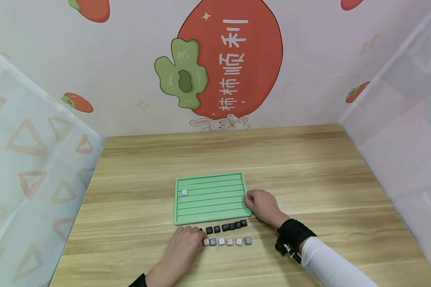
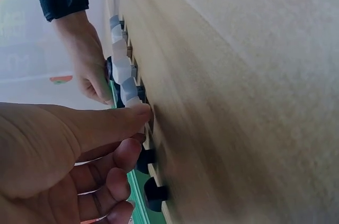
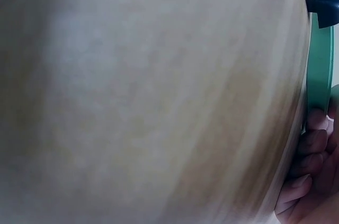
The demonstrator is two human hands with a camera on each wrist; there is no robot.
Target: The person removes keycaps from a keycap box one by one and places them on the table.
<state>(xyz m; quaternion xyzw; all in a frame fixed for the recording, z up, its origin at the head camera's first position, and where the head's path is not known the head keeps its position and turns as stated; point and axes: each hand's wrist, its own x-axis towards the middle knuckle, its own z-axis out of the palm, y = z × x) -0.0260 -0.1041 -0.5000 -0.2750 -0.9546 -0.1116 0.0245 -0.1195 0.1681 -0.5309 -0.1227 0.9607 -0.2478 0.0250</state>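
Note:
A green grooved board [image 1: 210, 207] lies flat on the table with one white keycap [image 1: 184, 193] on its left side. My right hand [image 1: 263, 205] holds the board's right edge, its fingers curled there. In front of the board run a row of black keycaps [image 1: 225, 227] and a nearer row of pale and grey keycaps [image 1: 230, 241]. At the left end of the nearer row, my left hand [image 1: 186, 245] pinches a beige keycap [image 1: 206, 242] between thumb and fingers. In the left wrist view the thumb [image 2: 119, 121] covers most of that keycap.
Wood-grain table [image 1: 140, 159] surrounds the board and keycaps. A printed cloth backdrop [image 1: 129, 59] rises at the back, with pale cloth walls on both sides. In the left wrist view, black keycaps [image 2: 154, 195] stand beside the left fingers.

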